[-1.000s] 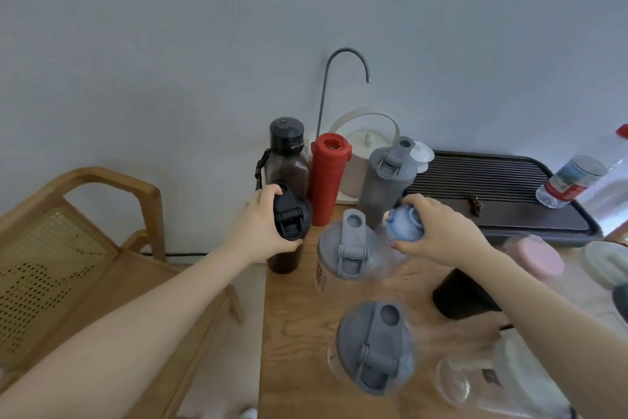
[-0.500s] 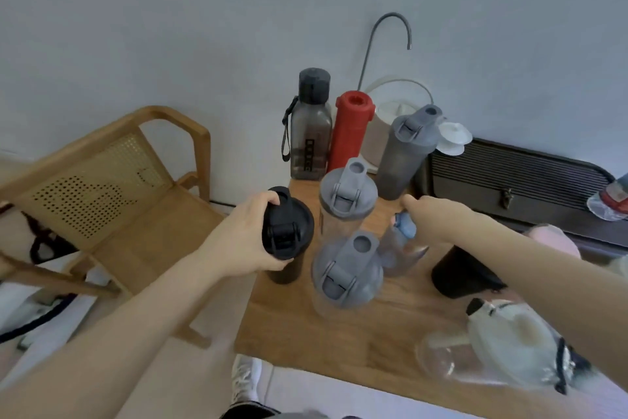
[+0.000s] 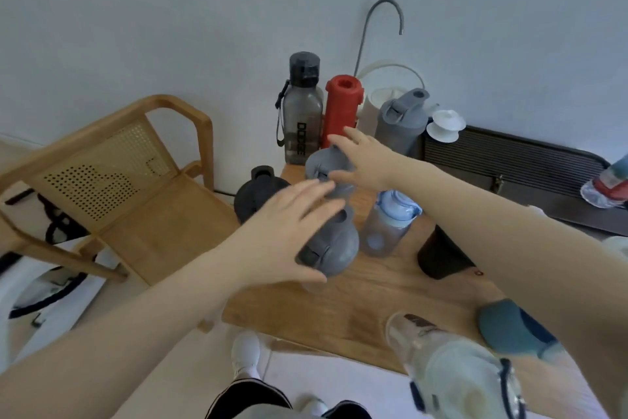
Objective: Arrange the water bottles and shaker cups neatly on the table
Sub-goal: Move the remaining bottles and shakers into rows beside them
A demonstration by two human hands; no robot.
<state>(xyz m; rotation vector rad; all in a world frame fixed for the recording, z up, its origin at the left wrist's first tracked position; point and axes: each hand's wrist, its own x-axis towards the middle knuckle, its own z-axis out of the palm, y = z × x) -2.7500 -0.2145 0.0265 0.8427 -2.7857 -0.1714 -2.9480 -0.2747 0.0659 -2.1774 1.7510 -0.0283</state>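
both hands are over the front-left corner of the desk (image 3: 356,313), fingers spread, neither gripping anything yet. the left hand (image 3: 289,232) is open w/ palm down over the near grey shaker (image 3: 334,245), thumb curled under by its lid edge and fingers fanned above; looks like touching or about to, can't tell for sure bc of blur. the right hand (image 3: 360,160) is open too, fingers reaching across the far grey shaker (image 3: 323,167), which stands just behind the near one.

key relation: the two grey shakers stand upright, long axis vertical, one behind the other front to back, each right under one hand. left hand is nearer the front one, right hand nearer the back one, so prob each takes its own from the top.

around them: black shaker (image 3: 258,191) at the desk's left edge, clear bottle w/ blue lid (image 3: 387,228) just right of the near shaker. back row by the wall looks sorted already: smoky bottle (image 3: 302,113), red bottle (image 3: 343,109), tall grey shaker (image 3: 399,123). a clear bottle (image 3: 441,361) lies on its side at the front right, so still work left.

risk imo: tight cluster, easy to knock the blue-lid one.
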